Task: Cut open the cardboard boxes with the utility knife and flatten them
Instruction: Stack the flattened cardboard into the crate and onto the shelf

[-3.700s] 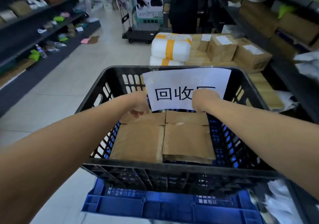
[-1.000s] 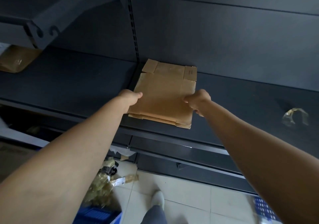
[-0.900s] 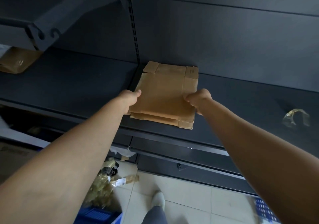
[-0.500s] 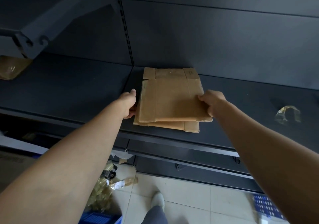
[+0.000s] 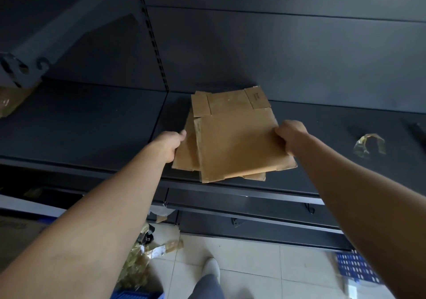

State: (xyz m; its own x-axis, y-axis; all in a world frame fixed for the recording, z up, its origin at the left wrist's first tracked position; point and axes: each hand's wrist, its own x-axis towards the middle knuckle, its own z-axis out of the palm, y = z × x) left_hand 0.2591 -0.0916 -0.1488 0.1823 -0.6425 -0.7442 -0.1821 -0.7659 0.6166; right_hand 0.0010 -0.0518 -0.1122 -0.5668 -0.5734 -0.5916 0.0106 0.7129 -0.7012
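Stack: 2 flattened boxes lie at the centre of the frame on the dark shelf. The top one is skewed across the lower, and the near corners overhang the shelf's front edge.
Left hand: at the lower sheet's left edge, thumb against the rim, fingers tucked out of sight beneath, pinching it.
Right hand: fingers curled round the top sheet's right edge, clamped on it.
Done: both boxes look cut open and fully flat. Crumpled tape lies on the shelf at right, and packaging scraps lie on the floor at lower left.
Left to do: probably only squaring the stack or carrying it off; no uncut box shows.
Knife: none identifiable.
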